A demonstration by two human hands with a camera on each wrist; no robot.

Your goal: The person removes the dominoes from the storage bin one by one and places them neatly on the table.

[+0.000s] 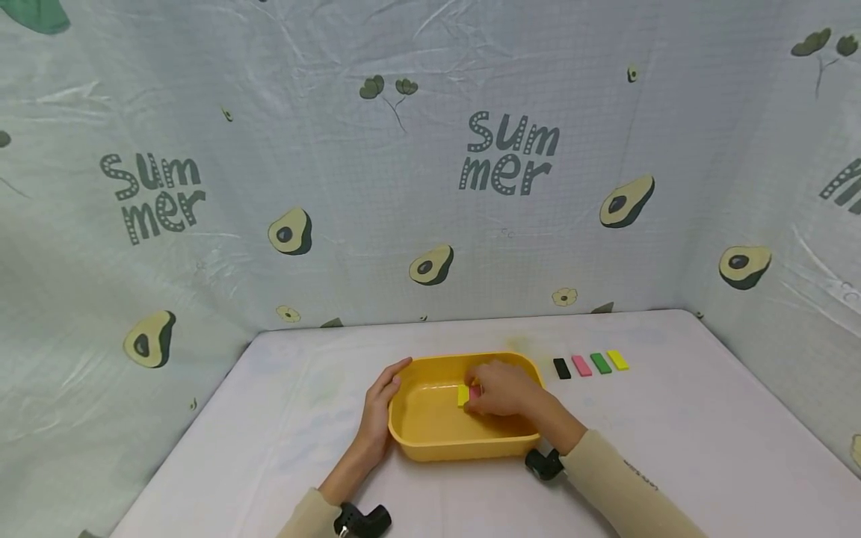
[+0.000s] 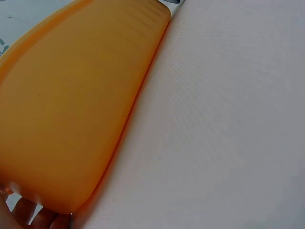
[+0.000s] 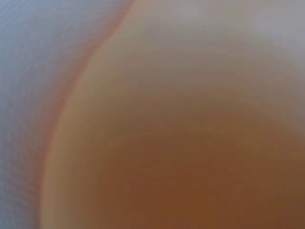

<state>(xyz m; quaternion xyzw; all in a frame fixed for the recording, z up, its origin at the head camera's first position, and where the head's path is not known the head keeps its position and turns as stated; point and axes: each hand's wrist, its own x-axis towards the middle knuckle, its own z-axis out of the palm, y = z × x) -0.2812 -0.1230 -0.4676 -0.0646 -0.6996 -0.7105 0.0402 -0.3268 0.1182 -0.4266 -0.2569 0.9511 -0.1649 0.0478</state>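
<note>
A yellow-orange tray [image 1: 430, 450] stands on the white table, and its wall [image 2: 81, 105] fills the left of the left wrist view. The left hand [image 1: 378, 407] rests along the tray's left side, fingers extended against the rim; its fingertips [image 2: 42, 219] touch the wall. Inside the tray, the right hand [image 1: 501, 388] pinches a pink block [image 1: 474, 392] with curled fingers. A yellow block [image 1: 463, 396] is right beside the pink one, to its left. The right wrist view shows only a blurred tray wall [image 3: 190, 167], without the hand.
Right of the tray, a black block [image 1: 561, 368], a pink block [image 1: 581, 365], a green block [image 1: 601, 363] and a yellow block [image 1: 617, 360] lie in a row on the table [image 1: 269, 418]. A printed cloth [image 1: 350, 172] hangs behind and at the sides.
</note>
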